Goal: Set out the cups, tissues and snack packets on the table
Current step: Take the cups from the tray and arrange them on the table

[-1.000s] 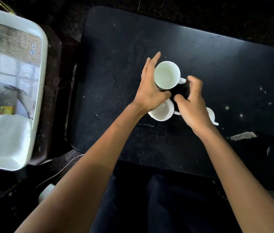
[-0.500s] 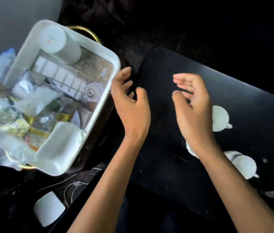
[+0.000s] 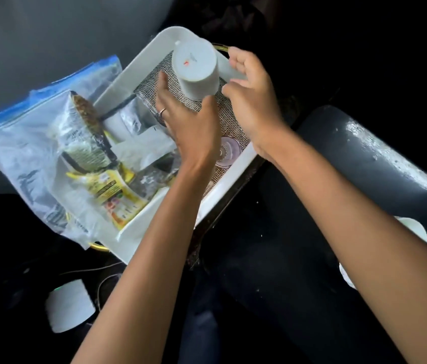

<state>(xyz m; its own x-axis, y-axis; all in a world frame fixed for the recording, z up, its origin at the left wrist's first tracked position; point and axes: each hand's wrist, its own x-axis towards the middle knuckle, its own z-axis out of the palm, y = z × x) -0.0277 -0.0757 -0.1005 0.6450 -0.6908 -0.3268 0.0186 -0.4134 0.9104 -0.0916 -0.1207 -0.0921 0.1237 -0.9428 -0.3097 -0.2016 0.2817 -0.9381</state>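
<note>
Your left hand (image 3: 190,127) is spread around the near-left side of a white cylindrical cup (image 3: 196,70) standing upside down at the far end of the white rectangular plastic tray (image 3: 138,72); the thumb reaches up under its near edge and the fingers lie along its left side, though you cannot tell whether they actually press on it. Your right hand (image 3: 253,101) sits just right of the same cup, fingers loosely curled, holding nothing, its fingertips near the tray's far-right rim. A woven mesh mat (image 3: 229,122) lines the tray under the cup. At the tray's left and spilling over its edge lies a clear zip bag with a blue seal (image 3: 26,143) with snack packets, one of them yellow (image 3: 114,195). On the black table (image 3: 364,164) to the right, a small white cup (image 3: 414,228) peeks out from behind your right forearm
</note>
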